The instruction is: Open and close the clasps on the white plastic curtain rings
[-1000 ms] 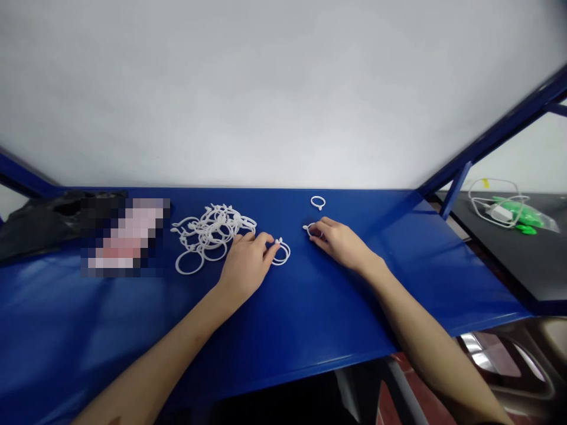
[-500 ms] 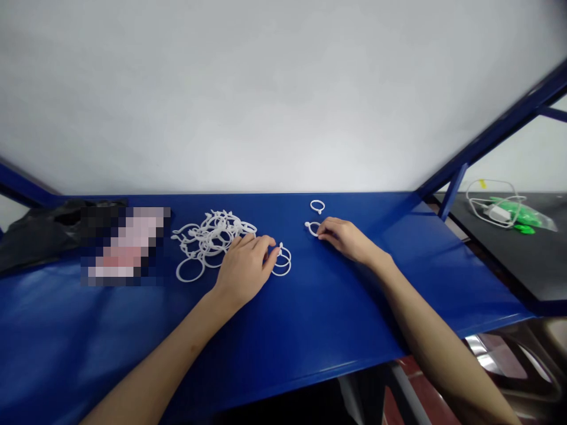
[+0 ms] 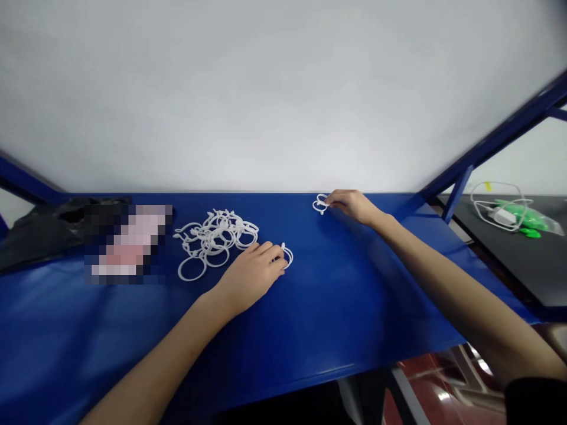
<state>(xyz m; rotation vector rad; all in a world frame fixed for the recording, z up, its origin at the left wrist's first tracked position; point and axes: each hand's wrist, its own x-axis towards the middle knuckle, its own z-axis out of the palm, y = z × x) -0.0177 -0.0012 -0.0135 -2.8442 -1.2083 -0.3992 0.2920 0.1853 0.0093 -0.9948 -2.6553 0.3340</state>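
Observation:
My right hand [image 3: 354, 205] pinches a white plastic ring [image 3: 321, 196] with a small knob, at the far middle of the blue table. It overlaps another white ring [image 3: 317, 208] lying on the tabletop. Nearer to me, my left hand [image 3: 254, 274] has its fingers curled down on one or two white rings [image 3: 290, 257], which poke out past the fingertips. Just beyond that wrist lies a tangled pile of similar white rings [image 3: 217, 233]. My fingers partly hide the held rings.
A blue table [image 3: 310, 330] with a raised frame bar stands against a pale wall. To the left are a black plastic bag [image 3: 39, 236] and a blurred-out pinkish object [image 3: 133, 242]. A white charger cable [image 3: 505, 218] and green items [image 3: 529, 218] lie on a dark surface at right.
My right hand has carried its ring away from me, up to the lone ring at the back. My left hand has slid slightly right, fingers closing over the rings there.

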